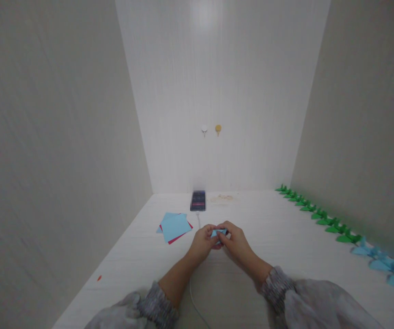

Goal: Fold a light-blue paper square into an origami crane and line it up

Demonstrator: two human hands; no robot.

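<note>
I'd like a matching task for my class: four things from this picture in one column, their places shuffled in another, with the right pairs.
1. dark phone
2. green folded papers
3. square sheets
4. small blue paper

A. loosely piled, left of the hands
B. between left hand and right hand
C. near the back wall
D. lined up along the right wall

Pairs: 1-C, 2-D, 3-A, 4-B

Two hands, one held paper, one phone, one cable, two hooks, over eight folded figures
</note>
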